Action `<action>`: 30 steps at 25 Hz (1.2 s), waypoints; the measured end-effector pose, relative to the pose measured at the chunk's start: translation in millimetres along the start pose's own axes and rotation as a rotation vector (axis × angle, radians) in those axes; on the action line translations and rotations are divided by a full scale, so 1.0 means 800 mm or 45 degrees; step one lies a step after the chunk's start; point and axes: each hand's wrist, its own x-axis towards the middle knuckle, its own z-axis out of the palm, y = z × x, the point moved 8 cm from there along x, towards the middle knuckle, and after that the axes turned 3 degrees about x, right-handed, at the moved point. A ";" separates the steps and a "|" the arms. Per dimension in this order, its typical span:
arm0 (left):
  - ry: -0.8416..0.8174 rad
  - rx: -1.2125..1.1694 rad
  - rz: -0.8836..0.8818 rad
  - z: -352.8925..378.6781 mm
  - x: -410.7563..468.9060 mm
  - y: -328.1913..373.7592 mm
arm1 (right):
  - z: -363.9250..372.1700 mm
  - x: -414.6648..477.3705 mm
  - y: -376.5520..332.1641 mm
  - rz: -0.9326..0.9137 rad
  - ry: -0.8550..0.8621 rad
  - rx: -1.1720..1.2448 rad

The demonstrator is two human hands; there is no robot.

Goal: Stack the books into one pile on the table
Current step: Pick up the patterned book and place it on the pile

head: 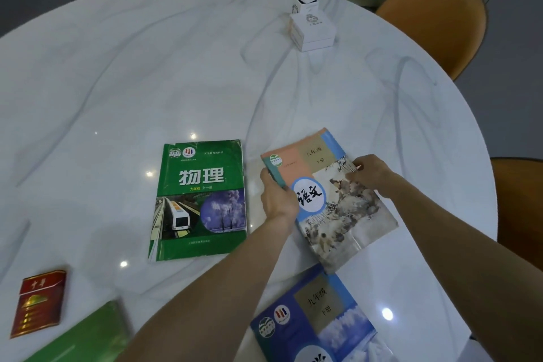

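Note:
A salmon-and-blue book with an ink painting on its cover (338,203) lies tilted at the right of the white marble table (176,67). My left hand (277,197) grips its spine edge, and my right hand (371,173) holds its right edge. A green physics book (202,200) lies flat to the left, apart from it. A blue book (317,317) lies near the front edge, its far corner under the held book. Part of another green book (88,335) shows at the bottom left.
A red cigarette pack (39,303) lies at the front left. Two small white boxes (311,26) stand at the far side. Orange chairs (435,23) surround the round table, one at the right edge (520,203).

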 end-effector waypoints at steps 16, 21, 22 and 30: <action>0.111 0.218 0.169 -0.226 0.094 0.027 | 0.130 -0.072 -0.158 -0.072 -0.268 0.616; 0.138 0.281 0.196 -0.271 0.111 0.021 | 0.171 -0.068 -0.183 -0.064 -0.146 0.636; 0.136 0.281 0.200 -0.276 0.114 0.019 | 0.177 -0.066 -0.184 -0.048 -0.120 0.642; 0.108 0.359 0.265 -0.285 0.138 -0.010 | 0.209 -0.074 -0.179 -0.082 0.073 0.554</action>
